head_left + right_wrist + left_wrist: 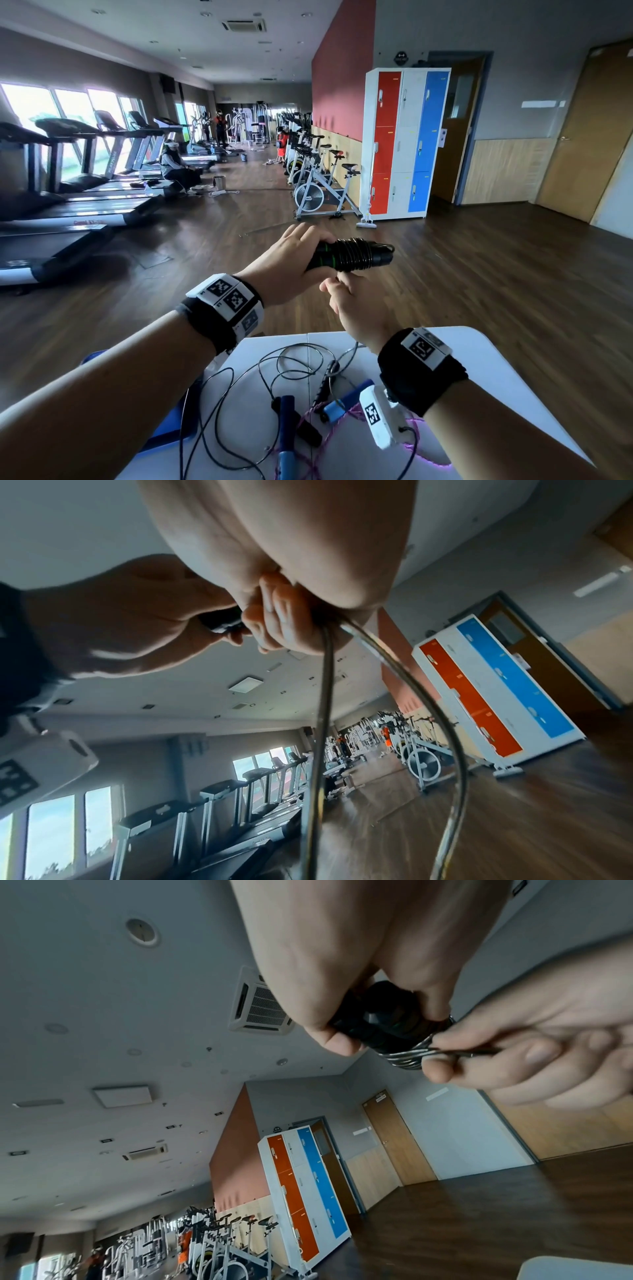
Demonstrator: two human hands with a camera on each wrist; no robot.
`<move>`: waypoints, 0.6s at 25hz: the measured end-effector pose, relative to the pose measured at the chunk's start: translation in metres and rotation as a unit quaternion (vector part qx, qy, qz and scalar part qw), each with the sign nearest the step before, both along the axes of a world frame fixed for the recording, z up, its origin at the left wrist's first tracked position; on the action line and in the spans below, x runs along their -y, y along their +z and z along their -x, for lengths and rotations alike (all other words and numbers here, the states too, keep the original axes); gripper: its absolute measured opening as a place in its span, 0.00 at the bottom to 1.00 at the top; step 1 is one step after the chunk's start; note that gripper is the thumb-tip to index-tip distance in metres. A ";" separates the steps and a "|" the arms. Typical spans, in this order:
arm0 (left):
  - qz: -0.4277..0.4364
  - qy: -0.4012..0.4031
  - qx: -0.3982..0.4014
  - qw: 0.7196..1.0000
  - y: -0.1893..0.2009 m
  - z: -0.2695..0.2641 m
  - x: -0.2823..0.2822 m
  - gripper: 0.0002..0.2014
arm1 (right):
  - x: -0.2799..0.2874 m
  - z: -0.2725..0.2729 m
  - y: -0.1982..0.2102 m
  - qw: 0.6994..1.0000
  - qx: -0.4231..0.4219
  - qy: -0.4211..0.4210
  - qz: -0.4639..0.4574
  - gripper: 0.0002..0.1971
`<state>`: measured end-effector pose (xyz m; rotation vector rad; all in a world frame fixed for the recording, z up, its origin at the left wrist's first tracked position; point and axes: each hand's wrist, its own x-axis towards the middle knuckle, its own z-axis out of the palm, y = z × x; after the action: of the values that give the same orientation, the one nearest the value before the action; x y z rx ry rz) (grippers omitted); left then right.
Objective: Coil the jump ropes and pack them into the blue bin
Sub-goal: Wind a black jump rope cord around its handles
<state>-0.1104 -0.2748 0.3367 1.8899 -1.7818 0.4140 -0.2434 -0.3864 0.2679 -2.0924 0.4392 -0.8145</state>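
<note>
l hand (291,263) w/ rope handles (349,255); cord (323,696) in r hand (363,308)

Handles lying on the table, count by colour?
Blue handles: 2
Black handles: 2
Total: 4, leaving out the wrapped bundle held in the left hand.

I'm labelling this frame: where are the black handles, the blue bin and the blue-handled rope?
black handles (329,260): head view, green-ringed grip section.
blue bin (171,431): head view, rim beside the left forearm.
blue-handled rope (286,425): head view, its near handle.
</note>
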 end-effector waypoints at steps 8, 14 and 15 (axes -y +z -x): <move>-0.061 0.070 0.038 0.995 -0.007 -0.019 -0.004 0.35 | -0.003 0.036 0.047 0.976 -0.116 0.037 0.178 0.12; -0.081 0.035 0.074 0.993 -0.019 -0.020 -0.003 0.31 | -0.006 0.050 0.117 0.950 -0.196 0.073 0.231 0.10; -0.081 0.036 0.075 0.993 -0.021 -0.019 -0.003 0.31 | -0.002 0.051 0.130 0.952 -0.195 0.088 0.221 0.10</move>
<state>-0.0918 -0.2715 0.3162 2.0889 -1.9001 0.4608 -0.2948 -0.3844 0.3977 -2.6837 0.2857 -0.4139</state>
